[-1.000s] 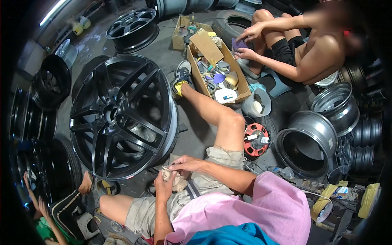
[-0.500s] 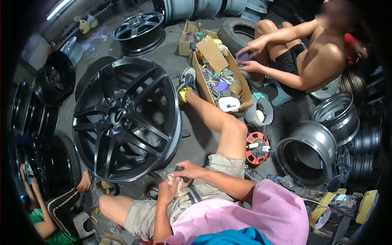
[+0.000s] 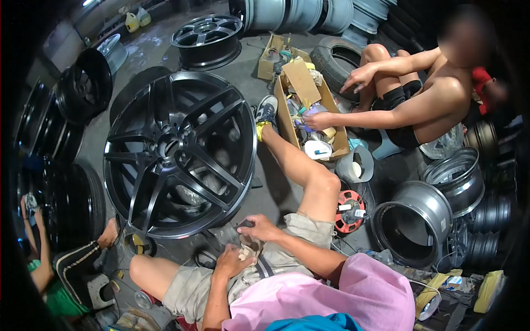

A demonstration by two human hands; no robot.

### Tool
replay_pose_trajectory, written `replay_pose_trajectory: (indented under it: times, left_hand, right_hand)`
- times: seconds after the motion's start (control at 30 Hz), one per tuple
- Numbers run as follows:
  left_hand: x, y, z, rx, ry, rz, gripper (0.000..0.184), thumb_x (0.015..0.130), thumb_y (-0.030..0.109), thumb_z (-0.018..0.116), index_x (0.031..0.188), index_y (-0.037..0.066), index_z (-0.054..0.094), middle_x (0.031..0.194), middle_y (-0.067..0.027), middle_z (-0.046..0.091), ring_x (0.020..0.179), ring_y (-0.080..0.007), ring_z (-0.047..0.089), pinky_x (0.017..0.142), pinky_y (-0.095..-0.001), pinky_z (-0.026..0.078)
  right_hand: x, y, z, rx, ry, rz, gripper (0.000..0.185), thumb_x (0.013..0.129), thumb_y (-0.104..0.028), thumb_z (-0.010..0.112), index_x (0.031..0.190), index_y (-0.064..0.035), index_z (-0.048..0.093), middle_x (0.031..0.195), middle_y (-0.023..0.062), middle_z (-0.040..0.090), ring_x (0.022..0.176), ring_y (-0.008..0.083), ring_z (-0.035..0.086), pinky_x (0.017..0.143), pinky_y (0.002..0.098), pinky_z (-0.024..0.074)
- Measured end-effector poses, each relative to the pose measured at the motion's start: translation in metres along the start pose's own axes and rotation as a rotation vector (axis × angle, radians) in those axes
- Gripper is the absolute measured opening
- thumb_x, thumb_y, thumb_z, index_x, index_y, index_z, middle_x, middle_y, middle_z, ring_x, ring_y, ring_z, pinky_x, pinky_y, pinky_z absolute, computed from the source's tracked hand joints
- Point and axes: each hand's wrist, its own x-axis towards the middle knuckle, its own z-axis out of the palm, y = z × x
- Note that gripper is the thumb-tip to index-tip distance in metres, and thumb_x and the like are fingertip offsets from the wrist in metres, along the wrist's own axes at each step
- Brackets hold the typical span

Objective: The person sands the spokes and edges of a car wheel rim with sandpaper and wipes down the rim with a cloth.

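Note:
My right hand (image 3: 261, 228) is closed around a small dark piece (image 3: 244, 224), perhaps a sanding pad; its kind is not clear. Low over my lap, my left hand (image 3: 231, 262) has its fingers bent onto a crumpled beige cloth-like piece (image 3: 248, 252). In front of my knees stands a big black spoked wheel rim (image 3: 171, 146), tilted toward me, with a bright machined edge. Neither hand touches it.
A cardboard box (image 3: 338, 144) of small supplies lies beyond my outstretched leg. A red cable reel (image 3: 349, 212) and silver rims (image 3: 411, 215) are at right. One co-worker (image 3: 436, 105) sits by the box; another in green (image 3: 61, 292) works at left.
My hands have moved slightly apart, the right keeping the dark piece. The view has shifted a little. The co-worker at right has one hand lowered into the box and the other apart from it.

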Motion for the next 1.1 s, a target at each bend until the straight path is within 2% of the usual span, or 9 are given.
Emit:
replay_pose_trajectory:
  times: [0.13,0.3,0.37,0.57,0.73,0.77,1.0,1.07,1.1]
  left_hand:
    - [0.001,0.003,-0.005,0.023,-0.065,0.007,0.071,0.082,0.064,0.077,0.124,0.007,0.073,0.129,-0.026,0.068,0.124,-0.043,0.062,0.106,-0.049,0.048]
    - [-0.001,0.015,-0.009,-0.075,-0.114,0.014,0.053,0.08,0.043,0.081,0.117,0.005,0.075,0.108,-0.0248,0.075,0.11,-0.0448,0.069,0.098,-0.0483,0.053]
    - [-0.003,0.022,-0.013,-0.048,-0.093,-0.002,0.054,0.081,0.044,0.082,0.116,0.004,0.074,0.11,-0.0249,0.075,0.11,-0.044,0.069,0.099,-0.0477,0.053]
    - [-0.003,0.029,-0.013,-0.091,-0.014,-0.017,0.049,0.081,0.037,0.081,0.113,0.001,0.072,0.112,-0.0244,0.075,0.108,-0.0454,0.069,0.096,-0.048,0.054]
    - [0.003,0.026,-0.013,-0.408,0.242,0.134,0.048,0.078,0.023,0.082,0.116,0.001,0.064,0.099,-0.0228,0.075,0.094,-0.0387,0.074,0.087,-0.0444,0.057]
    - [0.002,0.029,-0.016,-0.487,0.264,0.123,0.043,0.082,0.018,0.082,0.116,0.0,0.062,0.096,-0.017,0.074,0.087,-0.0257,0.073,0.083,-0.0374,0.056]
    - [-0.003,0.035,-0.025,-1.168,0.264,0.131,0.035,0.092,0.018,0.078,0.117,-0.003,0.065,0.105,-0.0093,0.074,0.093,-0.0144,0.068,0.084,-0.0294,0.055]
    - [0.002,0.024,-0.019,-1.205,0.216,0.115,0.041,0.091,0.019,0.08,0.122,-0.003,0.065,0.115,-0.0125,0.071,0.103,-0.0185,0.068,0.092,-0.0323,0.053]
    - [0.009,0.02,-0.013,-0.959,0.276,0.159,0.046,0.089,0.021,0.082,0.125,-0.003,0.064,0.121,-0.0147,0.067,0.112,-0.0216,0.065,0.098,-0.0347,0.051]
  right_hand:
    - [0.001,0.009,0.006,-0.113,0.104,-0.186,0.03,0.09,-0.028,0.081,0.095,-0.0016,0.068,0.077,0.007,0.071,0.071,0.0147,0.068,0.066,0.0344,0.0533]
    - [0.004,0.011,0.007,-0.12,0.155,-0.171,0.03,0.095,-0.026,0.074,0.102,-0.0022,0.057,0.079,0.009,0.071,0.071,0.018,0.07,0.067,0.0357,0.0544]
    - [0.002,0.005,0.007,-0.032,0.094,-0.021,0.035,0.098,-0.031,0.07,0.107,-0.0039,0.051,0.084,0.0133,0.07,0.077,0.0241,0.07,0.072,0.0405,0.0542]
    - [0.0,0.0,0.004,-0.258,0.121,-0.065,0.046,0.1,-0.047,0.064,0.111,-0.0036,0.053,0.097,0.0222,0.068,0.09,0.0368,0.065,0.085,0.0472,0.0506]
    - [0.002,-0.003,0.004,-0.299,0.17,-0.068,0.048,0.099,-0.047,0.063,0.111,-0.001,0.054,0.095,0.0264,0.068,0.091,0.0448,0.067,0.085,0.0512,0.0505]
    - [0.002,-0.001,0.004,-0.294,0.17,-0.065,0.048,0.099,-0.047,0.063,0.111,-0.001,0.054,0.095,0.0264,0.068,0.091,0.0448,0.067,0.085,0.0512,0.0505]
    - [0.003,0.01,-0.006,-0.393,0.23,0.073,0.038,0.097,-0.036,0.063,0.111,-0.0011,0.059,0.104,0.0288,0.07,0.106,0.0498,0.066,0.091,0.0534,0.0509]
    - [0.012,0.033,-0.005,-0.417,0.097,0.153,0.041,0.095,-0.037,0.067,0.116,-0.0016,0.066,0.109,0.023,0.074,0.105,0.0411,0.07,0.092,0.0471,0.0527]
    - [0.011,0.034,-0.004,-0.417,0.091,0.155,0.041,0.095,-0.037,0.067,0.116,-0.0016,0.066,0.109,0.023,0.074,0.105,0.0411,0.07,0.092,0.0471,0.0527]
